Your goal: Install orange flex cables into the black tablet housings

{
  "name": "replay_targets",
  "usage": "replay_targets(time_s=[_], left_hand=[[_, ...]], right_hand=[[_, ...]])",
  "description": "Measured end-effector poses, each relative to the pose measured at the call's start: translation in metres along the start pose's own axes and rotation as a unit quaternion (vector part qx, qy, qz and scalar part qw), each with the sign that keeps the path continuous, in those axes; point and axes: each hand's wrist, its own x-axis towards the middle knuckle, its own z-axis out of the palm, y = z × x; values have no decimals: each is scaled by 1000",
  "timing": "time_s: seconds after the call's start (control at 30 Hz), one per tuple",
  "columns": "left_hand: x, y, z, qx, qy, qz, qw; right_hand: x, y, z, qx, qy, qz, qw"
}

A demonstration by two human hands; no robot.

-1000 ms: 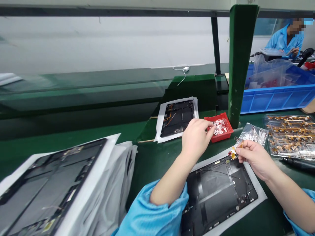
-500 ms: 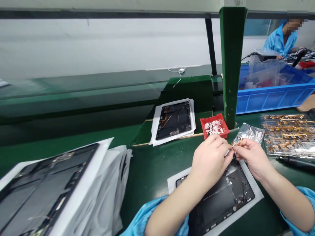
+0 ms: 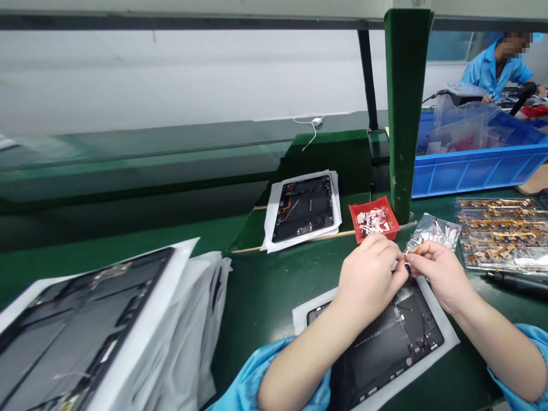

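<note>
A dark tablet housing (image 3: 381, 348) lies on a white sheet (image 3: 447, 337) in front of me, with small parts along its edges. Above its far corner my two hands meet. Thumb and fingers of my right hand (image 3: 440, 277) are pinched on a small orange flex cable (image 3: 415, 249). My left hand (image 3: 370, 274) is closed too, its thumb and fingertips pressed together close to the cable's end; what sits between them is hidden. Just beyond the hands are a red tray (image 3: 391, 229) of small white pieces and a clear plastic bag (image 3: 436, 231).
Clear trays of orange flex cables (image 3: 505, 234) lie at right, near a black tool (image 3: 518, 282). A blue bin (image 3: 479, 171) stands behind. Another housing (image 3: 306, 205) lies at the back. Stacked housings (image 3: 85, 325) with sheets fill the left. A green post (image 3: 405, 114) rises; a co-worker (image 3: 492, 71) sits beyond.
My left hand has shifted very slightly to the right, and both hands stay pinched together over the housing's corner. The co-worker's arm has moved outward.
</note>
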Motion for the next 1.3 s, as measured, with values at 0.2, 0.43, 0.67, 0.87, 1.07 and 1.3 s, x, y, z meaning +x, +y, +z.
replay_targets(time_s=[0.2,0.43,0.67,0.87,1.07,1.3], left_hand=[[2,-1,-3,-50,-26,-43,997],[-1,-3,-1,13,-8,13,1000],[-3,0,2,46,30,52,997],[-3,3,2,58,36,58,996],[-3,2,2,69,32,72,994],[-2,1,5,75,25,69,994]], right_hand=[[0,0,0,5,-7,13,1000],[0,0,-1,19,1,27,999],[1,4,-2,17,8,8,1000],[1,5,-2,12,12,2,1000],[2,5,-2,7,19,0,1000],[3,5,-3,-8,23,2,1000]])
